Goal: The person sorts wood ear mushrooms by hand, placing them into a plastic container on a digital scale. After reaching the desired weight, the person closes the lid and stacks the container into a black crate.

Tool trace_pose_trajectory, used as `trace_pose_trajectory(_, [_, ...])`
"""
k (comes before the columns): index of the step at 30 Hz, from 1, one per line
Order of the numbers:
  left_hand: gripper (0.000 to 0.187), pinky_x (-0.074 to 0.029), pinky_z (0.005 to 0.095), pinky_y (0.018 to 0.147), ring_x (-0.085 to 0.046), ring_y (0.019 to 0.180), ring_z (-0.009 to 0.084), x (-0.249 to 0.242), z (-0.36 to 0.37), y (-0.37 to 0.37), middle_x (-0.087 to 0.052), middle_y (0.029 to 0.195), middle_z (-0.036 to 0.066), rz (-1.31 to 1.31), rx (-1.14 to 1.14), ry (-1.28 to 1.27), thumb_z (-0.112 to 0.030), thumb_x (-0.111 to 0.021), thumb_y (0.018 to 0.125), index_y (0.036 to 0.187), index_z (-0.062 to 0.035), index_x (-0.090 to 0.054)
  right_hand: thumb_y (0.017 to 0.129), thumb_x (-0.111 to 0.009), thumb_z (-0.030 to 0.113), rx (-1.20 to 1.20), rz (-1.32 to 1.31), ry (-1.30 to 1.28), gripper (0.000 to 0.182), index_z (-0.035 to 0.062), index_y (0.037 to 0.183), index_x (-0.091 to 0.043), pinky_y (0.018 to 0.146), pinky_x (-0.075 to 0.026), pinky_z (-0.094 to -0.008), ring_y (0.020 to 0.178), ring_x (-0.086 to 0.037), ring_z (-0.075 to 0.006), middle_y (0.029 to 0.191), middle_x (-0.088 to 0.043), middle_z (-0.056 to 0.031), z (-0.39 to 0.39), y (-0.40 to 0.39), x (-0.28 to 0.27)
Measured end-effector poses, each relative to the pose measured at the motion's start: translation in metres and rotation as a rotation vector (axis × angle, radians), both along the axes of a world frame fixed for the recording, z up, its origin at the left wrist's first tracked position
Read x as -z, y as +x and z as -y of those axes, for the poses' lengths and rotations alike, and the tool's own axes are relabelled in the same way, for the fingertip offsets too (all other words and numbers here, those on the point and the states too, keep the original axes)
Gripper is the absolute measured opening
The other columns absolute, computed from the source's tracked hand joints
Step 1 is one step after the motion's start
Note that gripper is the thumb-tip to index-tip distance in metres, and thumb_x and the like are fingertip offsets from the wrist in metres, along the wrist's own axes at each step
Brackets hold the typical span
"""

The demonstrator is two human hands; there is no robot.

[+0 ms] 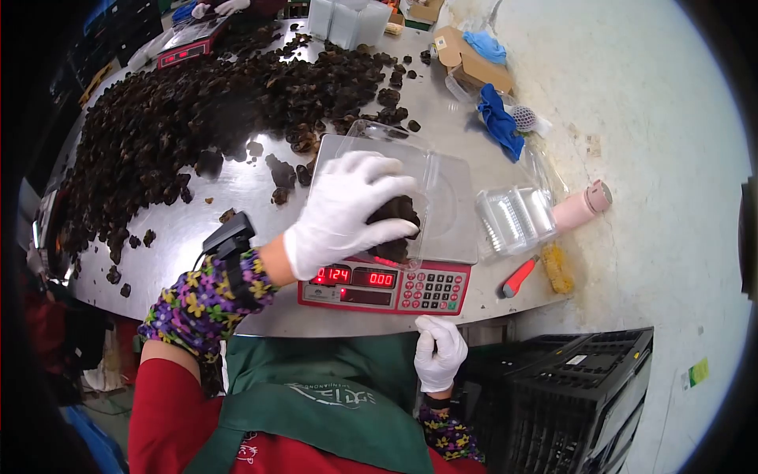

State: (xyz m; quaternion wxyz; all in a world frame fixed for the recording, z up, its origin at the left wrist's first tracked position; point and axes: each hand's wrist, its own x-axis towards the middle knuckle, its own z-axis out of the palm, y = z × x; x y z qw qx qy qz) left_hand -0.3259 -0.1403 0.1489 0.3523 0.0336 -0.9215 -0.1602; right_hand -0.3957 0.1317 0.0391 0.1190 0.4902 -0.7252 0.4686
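Note:
My left hand, in a white glove, is over a clear plastic box on the scale's platform. Its fingers curl around dark, wrinkled pieces at the box's right part; the palm hides much of the box. Below it, the red scale panel shows 0.124 and 0.00. My right hand, also gloved in white, is curled closed just off the table's front edge, with nothing visible in it.
A large heap of dark pieces covers the table's left and back. Right of the scale lie clear boxes, a pink bottle, an orange-handled tool and blue cloth. Another person's gloved hands are at the far back.

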Motion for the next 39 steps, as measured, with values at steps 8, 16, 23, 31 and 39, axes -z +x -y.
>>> trace_pose_trajectory(8, [0.021,-0.044,0.0385,0.101,-0.058,0.115,0.0291,0.084,0.056,0.128,-0.066,0.115,0.013,-0.076,-0.465,0.483,-0.018,-0.065,0.097,0.112,-0.0047,-0.070,0.091,-0.063,0.007,0.037,-0.026,-0.016,0.011,0.0051,0.099,-0.071,0.072,-0.056,-0.0377,0.081,-0.071,-0.0290,0.092,-0.073,-0.0110,0.006,-0.012,-0.007])
trace_pose_trajectory(16, [0.019,-0.047,0.0357,0.099,-0.063,0.110,0.0259,0.152,0.066,0.256,-0.068,0.112,0.011,-0.118,-0.872,0.503,-0.012,-0.067,0.095,0.112,-0.0046,-0.069,0.097,-0.059,0.013,-0.029,0.147,0.000,0.014,0.0041,0.099,-0.069,0.075,-0.056,-0.0374,0.081,-0.070,-0.0293,0.093,-0.073,-0.0120,0.022,0.006,0.006])
trace_pose_trajectory(23, [0.032,-0.053,0.0381,0.088,-0.064,0.106,0.0321,0.164,0.078,0.216,-0.061,0.117,0.015,-0.002,-0.662,0.591,-0.014,-0.069,0.091,0.122,-0.0090,-0.064,0.095,-0.061,0.012,-0.187,0.080,0.048,0.012,0.0055,0.099,-0.070,0.072,-0.055,-0.0355,0.081,-0.070,-0.0276,0.094,-0.073,-0.0103,0.052,0.036,-0.001])
trace_pose_trajectory(31, [0.021,-0.051,0.0414,0.089,-0.061,0.104,0.0337,0.172,0.118,0.172,-0.062,0.109,0.013,0.214,-0.583,0.368,-0.015,-0.067,0.090,0.109,-0.0086,-0.067,0.094,-0.061,0.011,-0.199,0.059,0.048,0.013,0.0047,0.099,-0.070,0.073,-0.056,-0.0354,0.081,-0.071,-0.0273,0.094,-0.073,-0.0103,0.055,0.043,-0.003])
trace_pose_trajectory(39, [0.030,-0.048,0.0444,0.093,-0.058,0.107,0.0342,0.144,0.113,0.164,-0.062,0.106,0.012,0.390,-0.516,0.249,-0.037,-0.074,0.088,0.102,-0.0110,-0.071,0.093,-0.062,0.012,-0.212,0.082,0.073,0.013,0.0053,0.101,-0.070,0.074,-0.056,-0.0349,0.082,-0.071,-0.0274,0.095,-0.073,-0.0105,0.057,0.038,-0.001])
